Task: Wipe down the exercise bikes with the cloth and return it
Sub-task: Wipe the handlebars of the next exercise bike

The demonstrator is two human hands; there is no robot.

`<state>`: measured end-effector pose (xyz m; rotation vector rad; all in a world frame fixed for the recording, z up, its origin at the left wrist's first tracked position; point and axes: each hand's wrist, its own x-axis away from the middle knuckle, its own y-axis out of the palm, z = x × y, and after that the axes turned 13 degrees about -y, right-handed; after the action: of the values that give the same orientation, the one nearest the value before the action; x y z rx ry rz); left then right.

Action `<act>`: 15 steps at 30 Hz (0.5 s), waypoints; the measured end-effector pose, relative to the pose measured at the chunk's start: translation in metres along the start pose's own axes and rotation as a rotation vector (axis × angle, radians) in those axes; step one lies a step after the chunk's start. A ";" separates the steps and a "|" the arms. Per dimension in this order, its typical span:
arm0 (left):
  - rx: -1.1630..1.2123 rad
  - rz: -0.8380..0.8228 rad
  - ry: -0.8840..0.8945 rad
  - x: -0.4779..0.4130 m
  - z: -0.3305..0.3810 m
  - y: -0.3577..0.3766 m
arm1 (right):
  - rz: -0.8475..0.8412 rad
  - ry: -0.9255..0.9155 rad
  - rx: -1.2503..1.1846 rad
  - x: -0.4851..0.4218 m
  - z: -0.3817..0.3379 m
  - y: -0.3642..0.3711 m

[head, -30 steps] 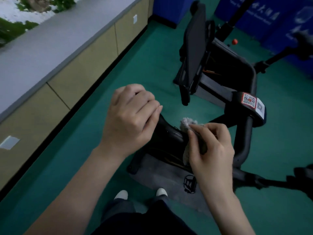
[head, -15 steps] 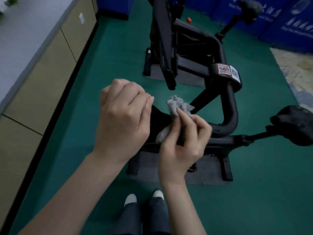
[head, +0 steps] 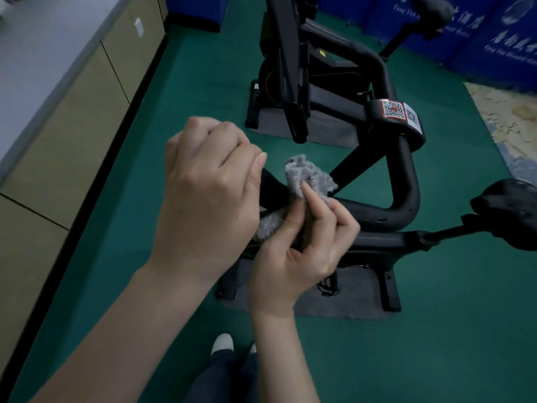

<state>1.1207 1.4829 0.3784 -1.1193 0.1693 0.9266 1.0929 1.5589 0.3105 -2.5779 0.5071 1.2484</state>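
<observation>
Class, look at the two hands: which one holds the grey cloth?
The right hand, whose fingers pinch the grey cloth; the left hand is a curled fist beside it, showing nothing held.

On my feed I see a fuzzy grey cloth (head: 308,175), a black bike (head: 406,184) with a red-edged QR sticker (head: 393,109), green floor (head: 203,82), tan cabinets (head: 72,112), and blue banners (head: 494,33) with white lettering.
</observation>
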 end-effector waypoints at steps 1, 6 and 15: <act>-0.001 0.000 0.002 0.000 0.000 0.000 | -0.012 -0.022 -0.013 0.001 0.000 0.000; 0.005 -0.010 -0.005 0.000 0.001 -0.001 | 0.081 -0.030 0.119 -0.012 0.028 -0.020; -0.036 -0.016 -0.007 0.001 0.002 0.001 | 0.045 -0.018 -0.007 0.000 0.016 -0.010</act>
<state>1.1197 1.4855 0.3780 -1.1488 0.1384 0.9227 1.0856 1.5740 0.3006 -2.5723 0.5611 1.2887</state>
